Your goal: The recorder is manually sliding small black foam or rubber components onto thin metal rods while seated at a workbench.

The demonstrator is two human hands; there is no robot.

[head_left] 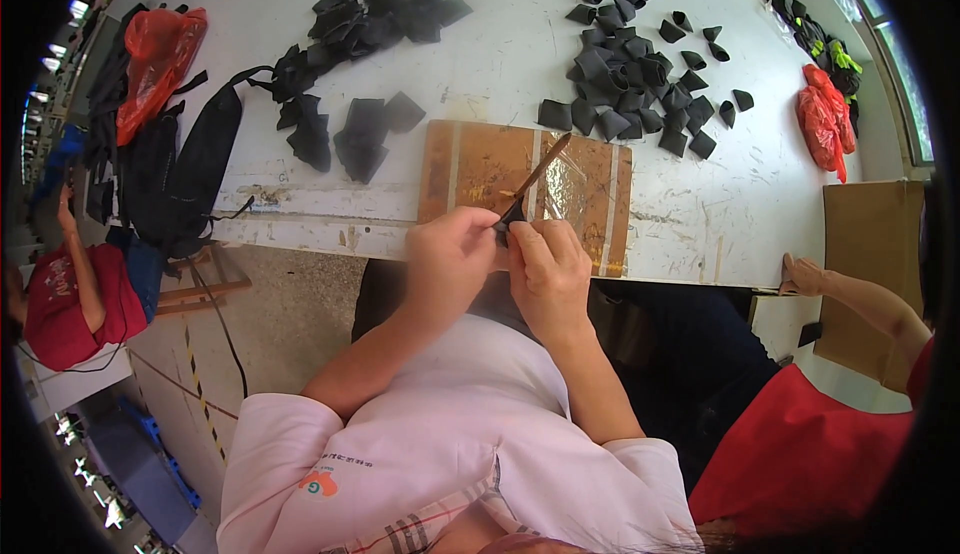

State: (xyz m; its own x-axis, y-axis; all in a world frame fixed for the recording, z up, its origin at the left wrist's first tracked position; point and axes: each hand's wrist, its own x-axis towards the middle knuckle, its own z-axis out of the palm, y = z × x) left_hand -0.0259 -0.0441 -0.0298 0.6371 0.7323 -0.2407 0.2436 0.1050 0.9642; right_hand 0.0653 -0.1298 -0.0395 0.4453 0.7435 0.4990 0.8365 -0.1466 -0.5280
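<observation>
At the front edge of a brown taped board (485, 154), my two hands come together over a small black fabric piece (513, 216). My left hand (447, 259), slightly blurred, pinches its left side with thumb and forefinger. The curled fingers of my right hand (550, 266) grip it from the right. A thin brown stick (543, 167) slants up and to the right from the piece, over the board; its lower end is hidden at the fabric. Strips of clear, shiny tape cross the board.
Folded black pieces (610, 69) lie heaped beyond the board at right. Flat black pieces (365, 14) spread at left, near black straps (205, 164) and a red bag (160, 64). Another person's hand (802, 275) rests on the table's right edge, beside a cardboard box (870, 264).
</observation>
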